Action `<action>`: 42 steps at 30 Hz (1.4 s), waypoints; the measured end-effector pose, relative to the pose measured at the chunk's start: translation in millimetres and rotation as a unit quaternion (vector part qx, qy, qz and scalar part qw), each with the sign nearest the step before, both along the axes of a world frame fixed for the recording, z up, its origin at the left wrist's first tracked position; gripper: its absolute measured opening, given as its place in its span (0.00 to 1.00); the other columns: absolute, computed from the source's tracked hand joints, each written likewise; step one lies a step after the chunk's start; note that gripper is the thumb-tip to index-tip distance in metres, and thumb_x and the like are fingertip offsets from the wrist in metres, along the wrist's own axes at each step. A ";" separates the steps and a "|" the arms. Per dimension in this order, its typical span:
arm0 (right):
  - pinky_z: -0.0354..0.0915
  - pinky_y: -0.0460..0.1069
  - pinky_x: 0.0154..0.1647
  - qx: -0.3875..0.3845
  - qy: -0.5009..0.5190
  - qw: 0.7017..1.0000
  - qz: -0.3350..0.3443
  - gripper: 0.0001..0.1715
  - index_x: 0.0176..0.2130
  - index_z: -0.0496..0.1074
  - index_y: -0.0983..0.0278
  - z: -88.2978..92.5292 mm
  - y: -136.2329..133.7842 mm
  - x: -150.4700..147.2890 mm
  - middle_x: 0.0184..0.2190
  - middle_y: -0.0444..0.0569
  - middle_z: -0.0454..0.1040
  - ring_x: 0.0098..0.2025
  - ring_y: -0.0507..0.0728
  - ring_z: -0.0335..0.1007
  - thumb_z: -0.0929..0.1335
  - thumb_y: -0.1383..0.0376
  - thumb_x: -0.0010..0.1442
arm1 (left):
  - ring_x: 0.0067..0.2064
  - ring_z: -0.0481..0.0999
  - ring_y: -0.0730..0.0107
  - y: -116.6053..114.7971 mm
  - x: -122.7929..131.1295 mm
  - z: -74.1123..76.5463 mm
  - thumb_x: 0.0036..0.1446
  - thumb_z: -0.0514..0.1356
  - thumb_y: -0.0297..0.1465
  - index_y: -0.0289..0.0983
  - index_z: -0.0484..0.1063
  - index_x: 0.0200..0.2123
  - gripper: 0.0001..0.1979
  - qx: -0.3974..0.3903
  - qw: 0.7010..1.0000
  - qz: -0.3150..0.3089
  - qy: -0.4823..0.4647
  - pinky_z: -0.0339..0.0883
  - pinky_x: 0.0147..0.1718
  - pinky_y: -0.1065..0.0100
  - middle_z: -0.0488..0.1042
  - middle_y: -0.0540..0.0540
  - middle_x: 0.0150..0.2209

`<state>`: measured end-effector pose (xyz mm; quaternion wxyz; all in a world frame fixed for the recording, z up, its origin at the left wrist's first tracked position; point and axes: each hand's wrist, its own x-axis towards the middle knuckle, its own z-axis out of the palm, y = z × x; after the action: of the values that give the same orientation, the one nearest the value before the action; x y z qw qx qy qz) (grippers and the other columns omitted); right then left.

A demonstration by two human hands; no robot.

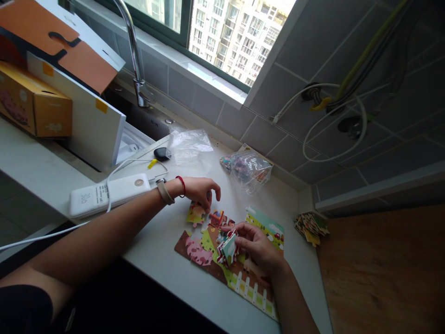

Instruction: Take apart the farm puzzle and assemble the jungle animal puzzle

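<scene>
My right hand [255, 243] is closed round a small stack of jigsaw puzzle pieces [228, 250], thumb on the top one. The stack is held over a partly assembled farm puzzle [222, 271] showing pink pigs and a white fence. Above the puzzle's far left edge, my left hand [202, 190] has its fingers bent downward, with a gap between index finger and thumb. Just below those fingers lies a yellow-green joined piece [195, 214]; whether the thumb touches it I cannot tell. A green section with sheep [266, 227] lies partly behind my right hand.
Another pile of puzzle pieces [311, 228] sits at the right by the wooden panel [382, 264]. Clear plastic bags [190, 144] and a bagged set of pieces [248, 168] lie toward the wall. A white power bank [109, 195] with a cable is left, near boxes [52, 113] by the sink.
</scene>
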<state>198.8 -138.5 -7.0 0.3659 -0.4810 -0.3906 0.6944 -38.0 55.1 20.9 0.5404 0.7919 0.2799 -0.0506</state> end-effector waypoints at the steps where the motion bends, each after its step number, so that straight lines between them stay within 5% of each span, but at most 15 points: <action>1: 0.73 0.48 0.38 -0.002 0.001 1.000 -0.013 0.20 0.40 0.79 0.62 -1.8 0.9 0.2 0.46 0.52 0.82 0.41 0.58 0.79 0.82 0.56 0.52 | 0.33 0.80 0.65 3.0 -2.1 0.4 0.40 0.76 0.33 0.38 0.75 0.43 0.25 -0.009 0.999 0.013 -0.029 0.70 0.32 0.69 0.82 0.50 0.31; 5: 0.73 0.46 0.34 0.014 0.009 0.989 -0.148 0.22 0.39 0.78 0.60 -9.0 8.0 0.4 0.36 0.45 0.81 0.33 0.53 0.77 0.83 0.57 0.49 | 0.32 0.80 0.68 5.2 0.3 0.3 0.46 0.74 0.33 0.38 0.74 0.44 0.21 -0.074 0.980 0.066 -0.173 0.72 0.34 0.68 0.81 0.50 0.31; 10: 0.74 0.47 0.34 0.051 0.019 0.957 -0.284 0.26 0.41 0.77 0.59 -10.6 15.2 -1.9 0.35 0.43 0.80 0.31 0.53 0.76 0.84 0.55 0.45 | 0.40 0.80 0.67 -21.2 23.8 -6.5 0.51 0.72 0.32 0.36 0.74 0.45 0.19 -0.110 0.938 0.104 -0.313 0.74 0.41 0.65 0.81 0.45 0.39; 15: 0.71 0.47 0.32 0.066 0.011 0.961 -0.268 0.24 0.40 0.77 0.60 -12.1 12.5 -11.8 0.32 0.43 0.80 0.29 0.53 0.74 0.83 0.54 0.48 | 0.38 0.79 0.71 -55.1 39.3 -11.2 0.58 0.66 0.29 0.35 0.73 0.45 0.12 -0.048 0.925 0.123 -0.357 0.73 0.38 0.69 0.80 0.42 0.44; 18: 0.69 0.47 0.31 0.054 0.039 0.966 -0.251 0.23 0.42 0.79 0.61 -13.3 11.9 -15.1 0.31 0.44 0.80 0.27 0.51 0.72 0.82 0.53 0.50 | 0.33 0.77 0.73 -66.5 40.7 -9.9 0.59 0.65 0.28 0.35 0.73 0.48 0.13 -0.007 0.938 0.118 -0.326 0.72 0.34 0.70 0.79 0.46 0.38; 20: 0.69 0.46 0.31 0.044 0.057 0.966 -0.248 0.22 0.43 0.80 0.60 -12.8 12.3 -15.0 0.32 0.44 0.80 0.28 0.51 0.72 0.81 0.52 0.52 | 0.33 0.77 0.72 -69.8 40.6 -9.4 0.59 0.67 0.28 0.35 0.73 0.49 0.15 0.017 0.942 0.126 -0.311 0.73 0.34 0.70 0.78 0.48 0.35; 26: 0.72 0.49 0.35 0.037 0.087 0.969 -0.226 0.24 0.39 0.82 0.62 -7.4 12.7 -11.7 0.31 0.47 0.80 0.31 0.55 0.75 0.77 0.45 0.57 | 0.40 0.79 0.71 -71.1 40.3 -13.5 0.58 0.68 0.26 0.38 0.72 0.51 0.18 0.127 0.936 0.109 -0.309 0.75 0.40 0.68 0.78 0.43 0.50; 30: 0.74 0.52 0.43 0.089 -0.005 0.981 -0.171 0.26 0.46 0.83 0.62 -3.4 10.9 -10.0 0.39 0.50 0.83 0.42 0.60 0.79 0.79 0.48 0.54 | 0.42 0.78 0.68 -72.0 41.4 -16.0 0.57 0.70 0.25 0.39 0.73 0.51 0.18 0.210 0.921 0.098 -0.314 0.75 0.46 0.64 0.76 0.44 0.47; 33: 0.73 0.53 0.48 0.128 -0.051 0.974 -0.178 0.25 0.47 0.83 0.62 -2.5 11.2 -9.3 0.48 0.52 0.83 0.49 0.63 0.78 0.79 0.50 0.54 | 0.40 0.78 0.69 -71.2 43.0 -17.7 0.57 0.71 0.28 0.39 0.72 0.52 0.20 0.170 0.925 0.145 -0.308 0.77 0.40 0.66 0.75 0.43 0.48; 38: 0.75 0.53 0.42 0.121 -0.017 0.953 -0.276 0.26 0.44 0.82 0.61 -9.7 15.5 -4.9 0.42 0.50 0.84 0.40 0.61 0.80 0.80 0.50 0.51 | 0.44 0.80 0.66 -61.7 44.5 -20.2 0.53 0.73 0.31 0.39 0.71 0.49 0.22 -0.001 0.916 0.217 -0.336 0.81 0.38 0.65 0.74 0.41 0.53; 42: 0.76 0.52 0.41 0.104 0.034 0.944 -0.313 0.25 0.42 0.82 0.61 -16.3 17.7 -1.1 0.39 0.50 0.85 0.37 0.59 0.81 0.82 0.51 0.49 | 0.42 0.82 0.65 -51.7 44.2 -23.3 0.52 0.73 0.32 0.37 0.70 0.47 0.21 -0.032 0.893 0.263 -0.364 0.83 0.41 0.61 0.77 0.42 0.50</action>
<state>197.7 -120.7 -23.3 0.6259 -0.5139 -0.2777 0.5167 6.1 3.4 -2.5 0.6226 0.6347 0.2604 0.3764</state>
